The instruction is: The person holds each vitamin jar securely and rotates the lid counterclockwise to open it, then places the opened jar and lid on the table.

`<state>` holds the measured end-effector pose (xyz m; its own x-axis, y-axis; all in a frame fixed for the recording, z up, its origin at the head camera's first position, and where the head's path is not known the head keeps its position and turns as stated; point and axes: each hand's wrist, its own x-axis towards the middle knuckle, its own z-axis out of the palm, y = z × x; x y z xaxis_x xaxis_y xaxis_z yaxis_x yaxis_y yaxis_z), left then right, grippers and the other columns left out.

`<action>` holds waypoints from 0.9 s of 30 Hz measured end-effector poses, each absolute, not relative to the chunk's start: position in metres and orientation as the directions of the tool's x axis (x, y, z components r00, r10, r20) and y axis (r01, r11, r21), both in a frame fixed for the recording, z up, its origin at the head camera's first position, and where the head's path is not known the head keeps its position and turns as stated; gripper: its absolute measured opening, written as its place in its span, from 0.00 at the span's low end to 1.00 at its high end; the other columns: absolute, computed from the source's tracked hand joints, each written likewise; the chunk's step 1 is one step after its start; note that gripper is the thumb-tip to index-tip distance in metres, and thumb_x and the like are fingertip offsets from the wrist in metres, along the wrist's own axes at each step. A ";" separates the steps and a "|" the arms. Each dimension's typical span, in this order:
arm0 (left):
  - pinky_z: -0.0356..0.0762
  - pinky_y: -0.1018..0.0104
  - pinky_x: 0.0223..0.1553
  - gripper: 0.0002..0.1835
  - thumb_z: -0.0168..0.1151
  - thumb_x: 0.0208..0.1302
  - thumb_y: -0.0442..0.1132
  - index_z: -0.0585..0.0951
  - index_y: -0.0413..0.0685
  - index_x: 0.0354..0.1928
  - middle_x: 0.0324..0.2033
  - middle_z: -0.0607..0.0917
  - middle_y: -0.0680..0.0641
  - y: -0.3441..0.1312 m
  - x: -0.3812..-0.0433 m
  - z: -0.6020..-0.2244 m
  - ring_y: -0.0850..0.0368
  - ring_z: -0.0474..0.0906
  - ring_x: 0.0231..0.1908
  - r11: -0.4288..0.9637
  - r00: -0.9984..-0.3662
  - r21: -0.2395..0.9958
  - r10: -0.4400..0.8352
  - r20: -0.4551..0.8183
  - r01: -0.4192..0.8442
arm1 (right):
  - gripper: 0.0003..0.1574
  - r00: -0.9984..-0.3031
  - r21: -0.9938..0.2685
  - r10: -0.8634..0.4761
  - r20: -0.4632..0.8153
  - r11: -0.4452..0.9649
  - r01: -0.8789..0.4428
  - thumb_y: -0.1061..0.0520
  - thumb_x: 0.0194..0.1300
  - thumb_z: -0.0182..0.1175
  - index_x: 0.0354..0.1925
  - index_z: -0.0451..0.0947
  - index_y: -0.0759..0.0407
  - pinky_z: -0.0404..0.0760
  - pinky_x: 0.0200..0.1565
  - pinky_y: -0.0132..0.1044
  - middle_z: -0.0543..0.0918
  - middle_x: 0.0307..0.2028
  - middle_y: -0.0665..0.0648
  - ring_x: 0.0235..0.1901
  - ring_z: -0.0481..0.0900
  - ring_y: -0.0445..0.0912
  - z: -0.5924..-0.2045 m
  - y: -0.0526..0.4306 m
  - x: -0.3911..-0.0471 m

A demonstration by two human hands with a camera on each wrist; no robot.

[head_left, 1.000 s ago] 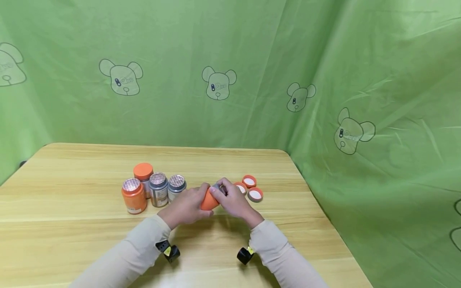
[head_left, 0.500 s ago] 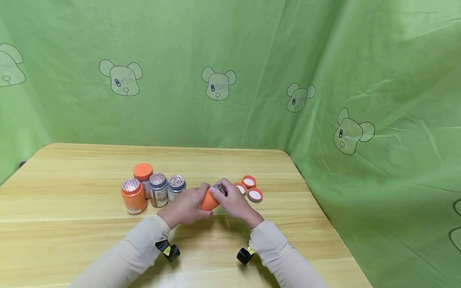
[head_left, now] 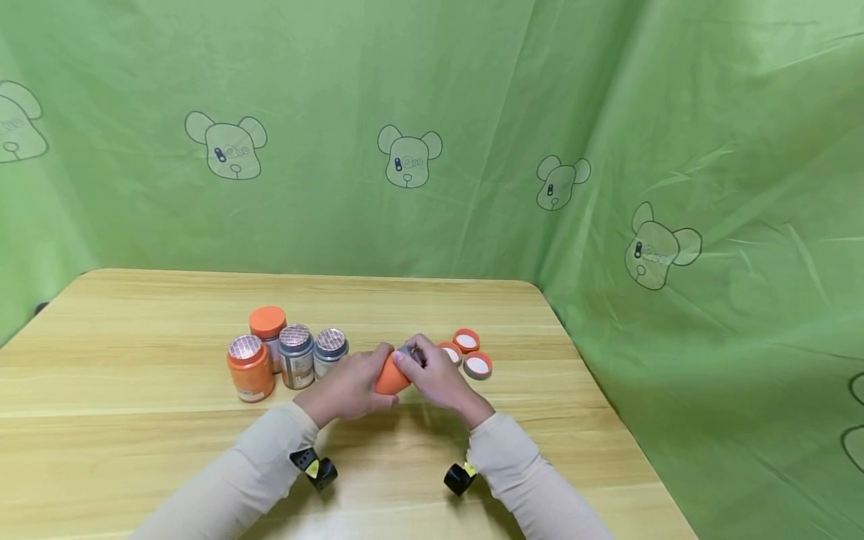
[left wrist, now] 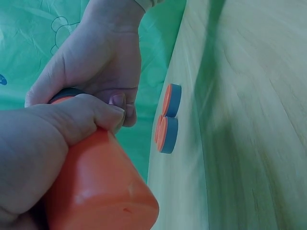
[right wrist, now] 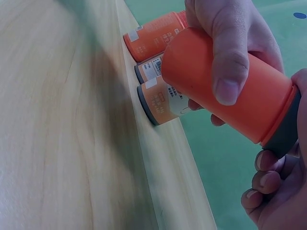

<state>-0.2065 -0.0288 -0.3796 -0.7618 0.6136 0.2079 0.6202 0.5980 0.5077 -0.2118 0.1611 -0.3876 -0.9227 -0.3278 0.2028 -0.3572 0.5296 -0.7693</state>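
Note:
An orange bottle (head_left: 391,377) with a grey lid (right wrist: 285,127) is held tilted above the table between my two hands. My left hand (head_left: 347,386) grips the bottle's body, thumb along its side. The fingers of my right hand (head_left: 439,379) are curled round the lid at the bottle's far end. In the right wrist view the lid sits on the bottle, with a thin line between the two. From the left wrist, the bottle's orange base (left wrist: 105,206) faces the camera and my right hand mostly hides the lid.
Left of my hands stand an orange bottle (head_left: 250,375) and two grey bottles (head_left: 297,364), all topped with foil seals. Behind them is a bottle with an orange lid (head_left: 268,320). Three loose lids (head_left: 478,365) lie liner-up at right. Green curtains (head_left: 324,210) surround the table.

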 end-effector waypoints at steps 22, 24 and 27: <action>0.75 0.63 0.29 0.32 0.73 0.54 0.43 0.68 0.41 0.56 0.31 0.79 0.49 -0.031 -0.210 -0.380 0.59 0.75 0.27 0.572 -0.740 0.519 0.643 0.196 0.635 | 0.10 -0.921 -0.788 -0.348 0.175 0.511 -0.342 0.52 0.72 0.54 0.40 0.71 0.59 0.67 0.28 0.35 0.69 0.23 0.49 0.23 0.66 0.41 -0.386 0.161 -0.211; 0.75 0.63 0.29 0.32 0.73 0.54 0.43 0.68 0.42 0.56 0.30 0.79 0.49 -0.031 -0.210 -0.380 0.59 0.75 0.27 0.573 -0.740 0.518 0.644 0.194 0.635 | 0.09 -0.920 -0.787 -0.354 0.167 0.514 -0.341 0.54 0.72 0.53 0.40 0.71 0.60 0.67 0.28 0.35 0.68 0.23 0.49 0.23 0.66 0.41 -0.385 0.160 -0.211; 0.75 0.63 0.29 0.32 0.73 0.53 0.42 0.68 0.42 0.57 0.30 0.79 0.49 -0.031 -0.209 -0.379 0.59 0.75 0.27 0.575 -0.741 0.518 0.644 0.191 0.634 | 0.08 -0.919 -0.787 -0.362 0.157 0.516 -0.338 0.57 0.72 0.53 0.40 0.71 0.62 0.67 0.28 0.34 0.68 0.22 0.50 0.23 0.66 0.42 -0.384 0.159 -0.212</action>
